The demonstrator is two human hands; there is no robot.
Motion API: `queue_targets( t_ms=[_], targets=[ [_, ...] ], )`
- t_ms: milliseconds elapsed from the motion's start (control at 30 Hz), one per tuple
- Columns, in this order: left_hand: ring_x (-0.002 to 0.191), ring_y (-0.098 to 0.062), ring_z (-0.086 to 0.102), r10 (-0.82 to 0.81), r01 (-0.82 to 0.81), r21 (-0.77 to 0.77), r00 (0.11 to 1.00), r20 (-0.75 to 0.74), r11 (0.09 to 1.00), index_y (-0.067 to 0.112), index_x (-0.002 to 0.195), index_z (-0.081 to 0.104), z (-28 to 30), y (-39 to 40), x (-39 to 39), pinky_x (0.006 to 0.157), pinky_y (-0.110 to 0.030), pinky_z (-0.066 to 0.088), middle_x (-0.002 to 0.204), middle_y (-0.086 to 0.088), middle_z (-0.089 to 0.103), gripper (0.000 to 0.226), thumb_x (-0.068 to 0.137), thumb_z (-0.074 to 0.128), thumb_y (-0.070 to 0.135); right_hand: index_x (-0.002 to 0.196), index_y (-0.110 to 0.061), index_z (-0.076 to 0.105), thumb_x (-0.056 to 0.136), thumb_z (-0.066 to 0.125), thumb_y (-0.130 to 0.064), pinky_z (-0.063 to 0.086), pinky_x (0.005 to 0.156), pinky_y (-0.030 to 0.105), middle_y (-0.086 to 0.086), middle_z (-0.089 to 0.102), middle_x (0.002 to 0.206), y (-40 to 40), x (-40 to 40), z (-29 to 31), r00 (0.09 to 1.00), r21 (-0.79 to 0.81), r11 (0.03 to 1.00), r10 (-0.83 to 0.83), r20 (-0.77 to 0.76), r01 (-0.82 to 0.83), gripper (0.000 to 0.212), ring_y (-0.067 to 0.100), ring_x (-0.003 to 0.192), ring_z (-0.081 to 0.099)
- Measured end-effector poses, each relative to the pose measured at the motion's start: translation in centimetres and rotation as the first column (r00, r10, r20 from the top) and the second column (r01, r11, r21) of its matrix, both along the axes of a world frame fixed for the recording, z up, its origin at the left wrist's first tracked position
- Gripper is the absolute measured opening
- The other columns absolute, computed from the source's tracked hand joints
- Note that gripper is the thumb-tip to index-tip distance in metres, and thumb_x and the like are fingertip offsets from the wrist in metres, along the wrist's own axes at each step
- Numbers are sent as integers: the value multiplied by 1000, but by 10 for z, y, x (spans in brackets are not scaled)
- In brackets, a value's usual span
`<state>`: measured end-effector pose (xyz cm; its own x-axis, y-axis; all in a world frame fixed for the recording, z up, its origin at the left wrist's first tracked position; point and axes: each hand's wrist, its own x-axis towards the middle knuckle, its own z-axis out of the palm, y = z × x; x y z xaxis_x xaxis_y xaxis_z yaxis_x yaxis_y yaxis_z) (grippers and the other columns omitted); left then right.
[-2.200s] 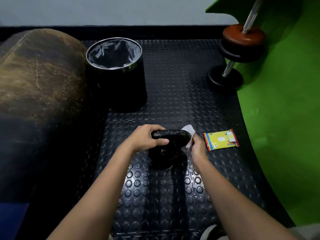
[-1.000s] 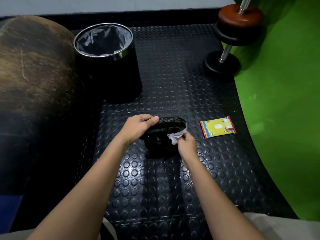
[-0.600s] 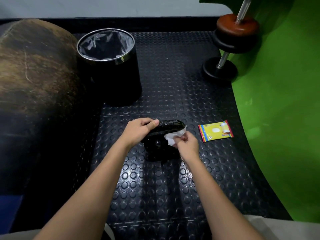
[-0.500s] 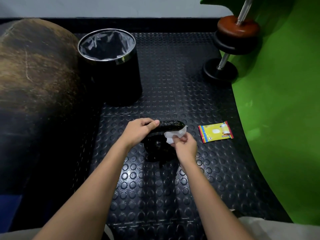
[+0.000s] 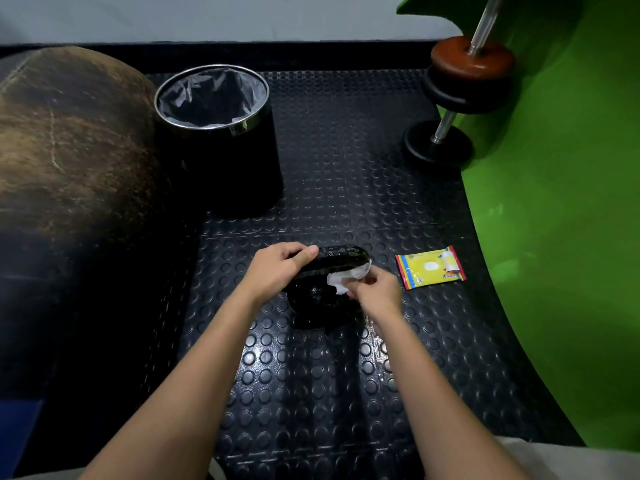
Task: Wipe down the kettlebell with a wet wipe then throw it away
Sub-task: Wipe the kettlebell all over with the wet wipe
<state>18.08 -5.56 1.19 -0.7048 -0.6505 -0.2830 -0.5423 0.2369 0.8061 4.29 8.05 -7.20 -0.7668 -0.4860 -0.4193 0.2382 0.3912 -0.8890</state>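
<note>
The black kettlebell (image 5: 322,296) sat on the studded black floor mat (image 5: 346,375), right in the middle of the view, and the left hand (image 5: 277,268) was clamped over the left end of its handle, grip closed on it, thumb laid along the top. The right hand (image 5: 375,292) pinched a crumpled white wet wipe (image 5: 341,280), grip closed on the wipe, and pressed it against the right side of the kettlebell just under the handle. Both bare forearms reached in from the bottom of the view. Just right of the kettlebell, flat on the mat and apart from it, lay a yellow wipe packet (image 5: 430,267) with red and blue edging. Farther back and to the left stood a black trash bin (image 5: 218,140) with a chrome rim and a grey liner, well apart from the hands. A big brown cushioned shape (image 5: 69,143) filled the left side, touching the bin or just beside it, hard to call. At the far right a dumbbell (image 5: 457,98) with black and brown plates leaned against a bright green surface (image 5: 571,220).
</note>
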Motion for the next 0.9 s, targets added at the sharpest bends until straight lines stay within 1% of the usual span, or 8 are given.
queue_targets(
  t_ms=[100,200,333,433,533,667,767,900],
  targets=[
    [99,-3,61,5,-5,6,1000,0,1000,35,96,73,1,0,0,89,-25,46,99,16,71,32,90,53,58,87,-25,71,86,68,-4,54,71,23,-2,73,95,6,8,-1,999,8,1000,12,-53,-11,21,12,84,69],
    [99,-2,61,3,-3,16,1000,-3,1000,35,97,73,2,2,0,90,-25,45,100,16,71,32,90,53,58,79,-21,71,84,63,-3,52,68,25,2,71,92,5,9,-7,996,32,998,62,-67,-60,21,17,83,67],
    [104,-1,58,-5,5,2,1000,7,1000,35,101,72,3,2,1,88,-22,41,106,17,69,34,90,52,59,111,-31,67,89,54,-6,55,78,26,-8,66,111,-3,-4,16,993,-97,994,-65,-97,56,35,9,95,66],
    [103,-1,58,7,-7,26,1000,-5,1000,35,100,72,3,3,1,86,-21,41,107,17,69,32,90,53,59,101,-27,68,88,48,3,53,66,28,-5,73,95,-4,-7,21,996,-104,994,-28,-80,20,37,13,79,65],
    [103,-2,60,4,-4,25,1000,-1,1000,36,99,72,4,4,1,88,-24,43,103,16,70,32,90,52,59,100,-30,73,87,50,0,58,82,38,-7,76,94,0,-10,17,996,-60,995,72,-60,-76,39,18,94,71],
    [99,-15,67,98,-76,186,989,-112,980,30,98,73,10,4,4,93,-38,51,99,8,73,34,90,50,54,100,-32,73,90,55,-1,55,75,23,-9,75,96,2,-6,22,996,-141,989,-43,-78,31,36,7,88,68],
    [100,-25,66,215,-163,245,956,-202,956,25,96,73,12,6,10,91,-44,49,102,-1,71,27,81,55,39,102,-27,71,87,49,3,54,74,29,1,74,87,2,-5,16,998,-94,995,39,-45,-43,40,13,82,66],
    [111,-25,49,192,-187,61,977,-89,980,29,104,70,-3,7,23,98,-42,40,107,1,59,43,63,58,32,98,-32,72,77,46,10,52,65,26,-8,72,85,1,-7,17,997,-62,997,50,-63,-54,53,14,75,63]
  ],
)
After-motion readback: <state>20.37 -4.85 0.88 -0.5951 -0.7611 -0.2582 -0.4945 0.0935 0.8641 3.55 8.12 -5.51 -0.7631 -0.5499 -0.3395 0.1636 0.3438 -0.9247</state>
